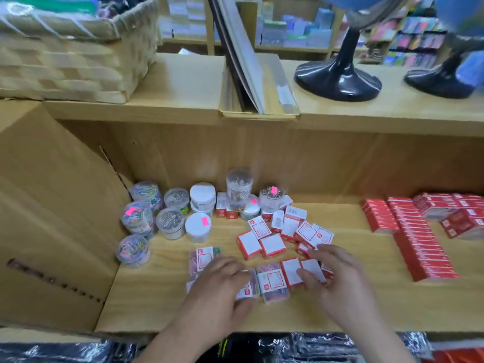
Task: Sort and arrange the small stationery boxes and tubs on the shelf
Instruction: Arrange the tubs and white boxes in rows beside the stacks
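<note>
At lower centre on the shelf (pixel 152 297), my left hand (pixel 222 284) pinches a small clear box (pixel 248 290). My right hand (pixel 337 276) touches the red boxes (pixel 291 271) with bent fingers; I cannot tell whether it grips.

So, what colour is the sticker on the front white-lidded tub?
The sticker is bright pink; head view.

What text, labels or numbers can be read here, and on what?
None is legible.
White labels on small red-and-white cardboard boxes: red print, too blurred.
Pink stickers on clear round plastic tubs: no readable figures.
Dark print on brown cardboard carton: too blurred.
</note>
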A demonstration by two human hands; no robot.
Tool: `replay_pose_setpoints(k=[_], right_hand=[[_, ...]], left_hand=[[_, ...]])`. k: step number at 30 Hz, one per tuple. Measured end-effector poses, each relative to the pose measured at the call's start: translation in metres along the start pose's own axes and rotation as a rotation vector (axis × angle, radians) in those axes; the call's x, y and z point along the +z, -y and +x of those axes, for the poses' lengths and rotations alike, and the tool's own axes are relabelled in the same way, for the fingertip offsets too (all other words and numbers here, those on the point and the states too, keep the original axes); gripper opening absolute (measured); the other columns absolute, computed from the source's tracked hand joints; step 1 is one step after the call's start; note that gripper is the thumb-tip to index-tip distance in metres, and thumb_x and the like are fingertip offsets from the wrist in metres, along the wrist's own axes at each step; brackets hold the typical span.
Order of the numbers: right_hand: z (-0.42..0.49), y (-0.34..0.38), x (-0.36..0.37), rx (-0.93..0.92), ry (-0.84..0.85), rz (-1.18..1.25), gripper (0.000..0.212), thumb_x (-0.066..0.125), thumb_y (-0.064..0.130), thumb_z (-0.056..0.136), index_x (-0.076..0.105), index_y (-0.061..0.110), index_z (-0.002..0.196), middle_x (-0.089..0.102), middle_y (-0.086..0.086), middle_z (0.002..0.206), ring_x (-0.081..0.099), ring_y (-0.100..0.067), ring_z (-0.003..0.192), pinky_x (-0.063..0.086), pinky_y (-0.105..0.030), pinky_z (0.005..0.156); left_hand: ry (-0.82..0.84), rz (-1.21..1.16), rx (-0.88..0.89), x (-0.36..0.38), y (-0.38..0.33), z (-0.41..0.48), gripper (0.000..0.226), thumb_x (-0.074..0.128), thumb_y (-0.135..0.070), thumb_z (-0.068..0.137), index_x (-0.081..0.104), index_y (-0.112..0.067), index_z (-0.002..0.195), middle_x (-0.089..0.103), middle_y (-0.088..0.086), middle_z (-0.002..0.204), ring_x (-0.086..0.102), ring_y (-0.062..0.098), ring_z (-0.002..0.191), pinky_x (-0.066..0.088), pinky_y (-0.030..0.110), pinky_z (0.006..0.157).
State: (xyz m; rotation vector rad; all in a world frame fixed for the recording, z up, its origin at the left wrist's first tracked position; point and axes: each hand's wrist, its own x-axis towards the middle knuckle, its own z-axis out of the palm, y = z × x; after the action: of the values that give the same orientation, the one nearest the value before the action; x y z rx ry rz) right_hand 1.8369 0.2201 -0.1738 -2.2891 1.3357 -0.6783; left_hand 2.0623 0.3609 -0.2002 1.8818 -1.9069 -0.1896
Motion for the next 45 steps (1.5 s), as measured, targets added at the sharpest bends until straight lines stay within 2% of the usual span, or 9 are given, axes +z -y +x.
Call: replay_pose_setpoints(k=[4, 8, 13, 18, 24, 27, 31, 37, 45], right_hand=[[0.036, 0.02, -0.001, -0.068, -0.035, 0.089, 0.022, 0.084, 0.028, 0.078, 0.076, 0.024, 0.098, 0.066, 0.017, 0.1, 0.062, -0.008, 0.093, 0.041, -0.007, 0.078], [0.077, 0.043, 0.02, -0.077, 0.067, 0.13, 0.034, 0.073, 0.037, 0.086, 0.068, 0.031, 0.12, 0.06, 0.02, 0.115, 0.06, -0.007, 0.106, 0.048, -0.025, 0.08], [0.117, 0.049, 0.046, -0.089, 0.043, 0.125, 0.047, 0.075, 0.039, 0.083, 0.063, 0.028, 0.127, 0.059, 0.009, 0.115, 0.059, -0.015, 0.105, 0.05, -0.034, 0.086], [0.136, 0.046, 0.049, -0.065, 0.05, 0.131, 0.028, 0.079, 0.037, 0.081, 0.069, 0.027, 0.105, 0.06, 0.011, 0.098, 0.059, -0.012, 0.086, 0.051, -0.034, 0.075], [0.133, 0.056, 0.041, -0.063, -0.022, 0.22, 0.024, 0.082, 0.031, 0.077, 0.069, 0.031, 0.098, 0.063, 0.012, 0.098, 0.062, -0.012, 0.094, 0.051, -0.033, 0.078], [0.11, 0.084, 0.038, -0.139, -0.098, 0.325, 0.029, 0.084, 0.029, 0.076, 0.068, 0.032, 0.1, 0.061, 0.016, 0.098, 0.062, -0.007, 0.093, 0.051, -0.029, 0.078], [0.074, 0.132, 0.063, -0.222, 0.08, 0.498, 0.031, 0.087, 0.027, 0.075, 0.07, 0.035, 0.099, 0.063, 0.018, 0.093, 0.064, -0.009, 0.074, 0.049, -0.019, 0.068], [0.06, 0.159, 0.105, -0.212, 0.268, 0.473, 0.031, 0.086, 0.036, 0.075, 0.07, 0.037, 0.101, 0.069, 0.016, 0.092, 0.069, -0.008, 0.07, 0.058, -0.037, 0.071], [0.101, 0.225, 0.117, -0.527, 0.074, 0.132, 0.031, 0.074, 0.04, 0.083, 0.069, 0.025, 0.11, 0.069, 0.011, 0.106, 0.057, -0.018, 0.102, 0.05, -0.037, 0.085]], left_hand=[[-0.137, -0.056, -0.121, -0.027, 0.004, 0.034, 0.031, 0.059, -0.048, 0.09, 0.071, -0.031, 0.112, 0.066, -0.012, 0.12, 0.06, 0.012, 0.114, 0.053, 0.03, 0.093], [-0.345, 0.017, -0.306, -0.059, 0.023, 0.088, 0.049, 0.067, -0.035, 0.088, 0.061, -0.018, 0.134, 0.057, 0.001, 0.136, 0.055, 0.023, 0.122, 0.051, 0.037, 0.099], [-0.277, 0.084, -0.375, -0.056, 0.034, 0.133, 0.052, 0.07, -0.045, 0.085, 0.061, -0.016, 0.126, 0.063, 0.008, 0.112, 0.056, 0.032, 0.107, 0.047, 0.04, 0.088], [-0.39, -0.089, -0.381, -0.06, 0.031, 0.131, 0.039, 0.076, -0.038, 0.081, 0.061, -0.017, 0.111, 0.066, 0.002, 0.105, 0.06, 0.025, 0.104, 0.047, 0.037, 0.083], [-0.508, -0.103, -0.519, -0.081, 0.017, 0.034, 0.042, 0.082, -0.051, 0.077, 0.061, -0.033, 0.108, 0.052, -0.035, 0.098, 0.052, -0.005, 0.097, 0.045, 0.02, 0.078], [-0.528, -0.125, -0.616, -0.072, 0.034, -0.021, 0.042, 0.088, -0.042, 0.073, 0.061, -0.035, 0.105, 0.056, -0.027, 0.092, 0.056, -0.002, 0.087, 0.042, 0.013, 0.069], [-0.473, -0.121, -0.624, -0.053, 0.047, -0.054, 0.043, 0.088, -0.033, 0.075, 0.061, -0.031, 0.109, 0.057, -0.022, 0.095, 0.056, 0.003, 0.083, 0.039, 0.006, 0.073], [-0.417, -0.052, -0.586, -0.041, 0.062, -0.062, 0.032, 0.057, -0.044, 0.094, 0.059, -0.028, 0.122, 0.047, -0.008, 0.127, 0.064, 0.015, 0.1, 0.057, 0.034, 0.077], [-0.456, -0.021, -0.54, -0.046, 0.078, -0.056, 0.001, 0.066, -0.011, 0.09, 0.067, -0.012, 0.09, 0.046, -0.007, 0.098, 0.055, 0.016, 0.074, 0.05, 0.038, 0.062]])
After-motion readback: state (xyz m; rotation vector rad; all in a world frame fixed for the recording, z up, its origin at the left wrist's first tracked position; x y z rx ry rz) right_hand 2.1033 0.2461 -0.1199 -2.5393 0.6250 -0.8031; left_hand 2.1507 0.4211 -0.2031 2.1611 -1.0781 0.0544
